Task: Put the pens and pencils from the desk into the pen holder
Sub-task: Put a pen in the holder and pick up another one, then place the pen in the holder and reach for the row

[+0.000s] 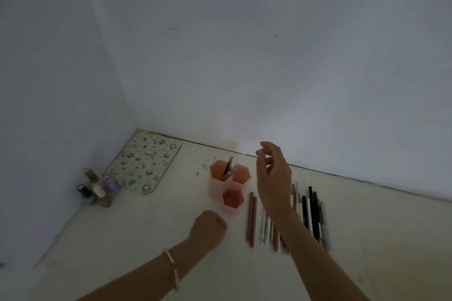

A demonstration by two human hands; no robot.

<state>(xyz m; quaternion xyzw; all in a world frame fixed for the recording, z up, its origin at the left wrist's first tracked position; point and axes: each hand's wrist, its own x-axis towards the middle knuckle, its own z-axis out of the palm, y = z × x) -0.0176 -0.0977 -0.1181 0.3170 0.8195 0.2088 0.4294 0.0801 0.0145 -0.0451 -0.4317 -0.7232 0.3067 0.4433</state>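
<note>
White desk runs to a wall corner, dim light. Patterned mat lies flat at far left by the corner. Right forearm reaches in from near right, raised above the desk; right hand hangs over the far end of the pen row, fingers loosely spread and curled, empty, gripping nothing. Left forearm comes in from near left with a white bracelet at the wrist; left hand is curled into a fist just near of the holder, nothing visible in it. Row of pens and pencils lies on the desk right of the holder, partly hidden by the right arm. Pink three-cell pen holder stands mid-desk, a couple of pens upright in a far cell. Small bottles cluster at far left, near of the mat.
</note>
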